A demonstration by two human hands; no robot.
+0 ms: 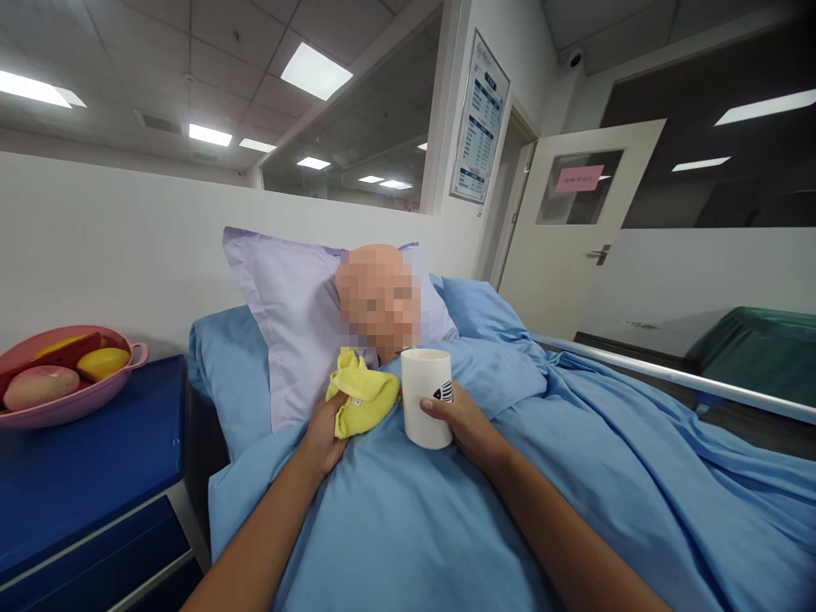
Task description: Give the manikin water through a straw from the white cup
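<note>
My left hand (326, 435) grips a folded yellow cloth (362, 395), its thumb on top and the other fingers mostly hidden beneath. Beside it, my right hand (468, 425) is wrapped round a white mug (426, 399) with a dark striped print. The mug is upright, and its contents do not show. Both things are held over the blue quilt (395, 527), just in front of a bald head (376, 289) that looks like a manikin's. That head rests on a lilac pillow (286, 323); its face is blurred out.
On the left, a blue bedside cabinet (115, 450) carries a pink basket (95, 404) of fruit. A white bed rail (669, 378) runs along the right side. Behind stand a wall and an open door (567, 246).
</note>
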